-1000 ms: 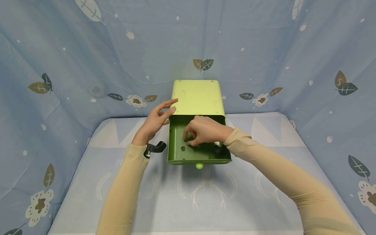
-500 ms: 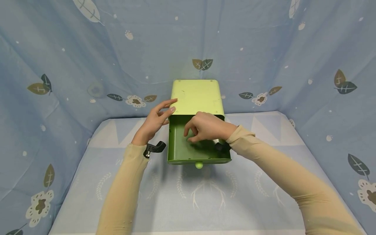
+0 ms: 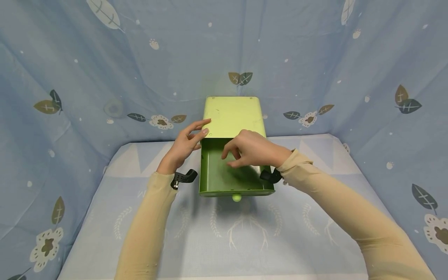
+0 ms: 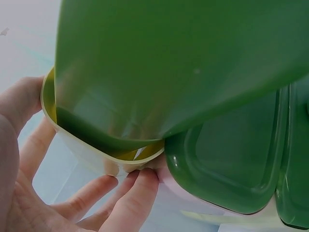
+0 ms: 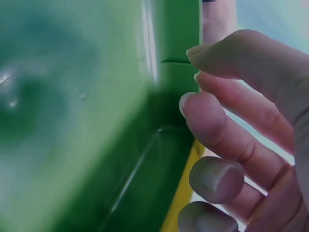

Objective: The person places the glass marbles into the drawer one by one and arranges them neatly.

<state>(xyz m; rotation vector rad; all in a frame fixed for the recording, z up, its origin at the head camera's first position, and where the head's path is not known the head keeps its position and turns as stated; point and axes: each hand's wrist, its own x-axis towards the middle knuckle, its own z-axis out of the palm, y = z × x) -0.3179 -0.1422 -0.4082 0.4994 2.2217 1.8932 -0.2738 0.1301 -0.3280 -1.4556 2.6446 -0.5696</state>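
Observation:
A light green box casing stands at the back of the table, its darker green drawer pulled out toward me. A round knob sits on the drawer front. My left hand rests against the casing's left front corner; in the left wrist view its fingertips touch the wall beside the rim. Over the drawer hovers my right hand, fingers loosely bent, with a gap between thumb and index finger. In the right wrist view, that hand shows nothing between its fingertips.
Black wrist mounts sit at the left wrist and the right wrist. A pale patterned cloth covers the table. Blue printed curtains hang close behind the box and along both sides.
My right hand has moved slightly up and right, away from the drawer floor. A small dark round spot on that floor, seen one second ago, no longer shows. The left hand stays put.

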